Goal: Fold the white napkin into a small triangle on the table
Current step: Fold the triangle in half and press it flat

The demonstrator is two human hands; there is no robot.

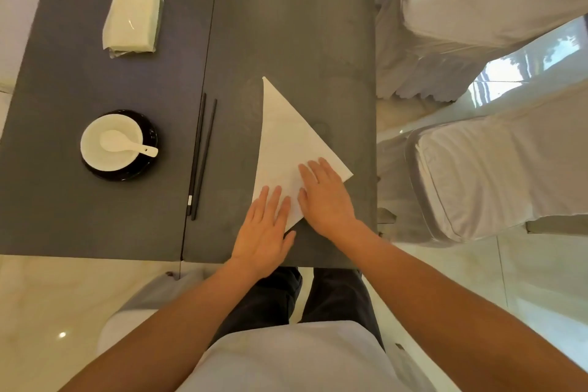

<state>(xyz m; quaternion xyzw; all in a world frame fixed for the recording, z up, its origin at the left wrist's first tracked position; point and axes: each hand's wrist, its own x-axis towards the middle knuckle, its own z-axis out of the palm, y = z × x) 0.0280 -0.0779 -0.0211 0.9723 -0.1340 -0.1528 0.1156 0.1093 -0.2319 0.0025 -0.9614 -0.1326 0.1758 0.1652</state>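
Note:
The white napkin [284, 140] lies flat on the dark grey table [286, 25] as a large triangle, its sharp tip pointing away from me. My left hand [265, 232] rests palm down on the napkin's near corner, fingers spread. My right hand [324, 194] lies flat on the napkin's right part, fingers apart and pointing away. Both hands press on the cloth and neither grips it. The near corner of the napkin is hidden under my hands.
A pair of black chopsticks [201, 156] lies left of the napkin. Further left a white bowl with a spoon [111, 141] sits on a black saucer. A wrapped stack of napkins [133, 14] lies at the far left. White-covered chairs [477, 175] stand right of the table.

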